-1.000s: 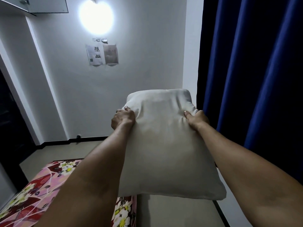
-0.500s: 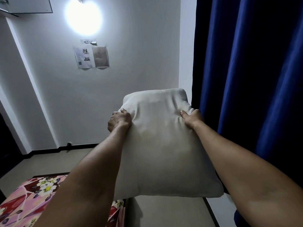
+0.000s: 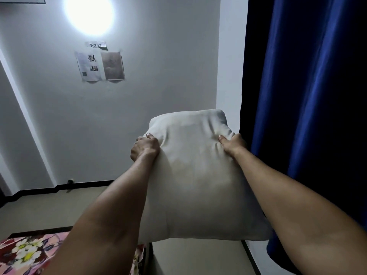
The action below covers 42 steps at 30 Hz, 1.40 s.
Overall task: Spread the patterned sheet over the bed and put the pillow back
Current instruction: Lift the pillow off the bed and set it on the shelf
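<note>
The white wall (image 3: pixel 158 86) fills the far side of the room, with a lamp (image 3: pixel 89 12) glaring high on it. A dark blue curtain (image 3: pixel 307 96) hangs to the right. The pillow (image 3: pixel 198 185), cream and plump, is held up in the air at arm's length, in front of the wall's corner and the curtain's edge, well above the floor (image 3: pixel 49 211). Low at the left lies the sheet (image 3: pixel 25 253), pink and red with white flowers, partly hidden by the left forearm. The left hand (image 3: pixel 144 147) grips the pillow's left edge, fingers curled into the cloth. The right hand (image 3: pixel 233 144) grips its right edge, thumb pressed into the front. Two papers (image 3: pixel 100 66) are stuck to the wall, and a small label (image 3: pixel 96 45) reading "WS 12" sits just above them.
</note>
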{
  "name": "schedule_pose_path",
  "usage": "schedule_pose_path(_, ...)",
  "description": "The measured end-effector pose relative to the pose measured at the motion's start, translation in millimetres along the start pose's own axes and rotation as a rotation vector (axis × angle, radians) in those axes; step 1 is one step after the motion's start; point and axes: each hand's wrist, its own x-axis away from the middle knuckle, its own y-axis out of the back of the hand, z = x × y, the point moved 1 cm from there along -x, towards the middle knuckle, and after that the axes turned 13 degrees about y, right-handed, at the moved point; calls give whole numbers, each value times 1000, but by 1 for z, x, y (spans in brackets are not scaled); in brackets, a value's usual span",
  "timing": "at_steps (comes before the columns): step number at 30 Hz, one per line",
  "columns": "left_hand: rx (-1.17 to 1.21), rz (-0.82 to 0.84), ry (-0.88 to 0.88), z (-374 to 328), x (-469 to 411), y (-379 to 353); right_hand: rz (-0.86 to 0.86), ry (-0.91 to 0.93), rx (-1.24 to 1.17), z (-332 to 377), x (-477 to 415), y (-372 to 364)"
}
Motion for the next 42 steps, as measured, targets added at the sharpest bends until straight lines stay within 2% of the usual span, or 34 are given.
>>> schedule_pose_path(9,-2,27,-51,-79,-114,-47,-57,-49,5,10,-111,-57)
schedule_pose_path(22,-18,76,-58,-156,-227,-132,-51,-109,45,-1,-239,-119)
schedule_pose_path(42,-4,66,-42,-345,-415,-302,-2,-75,38,-40,-545,-206)
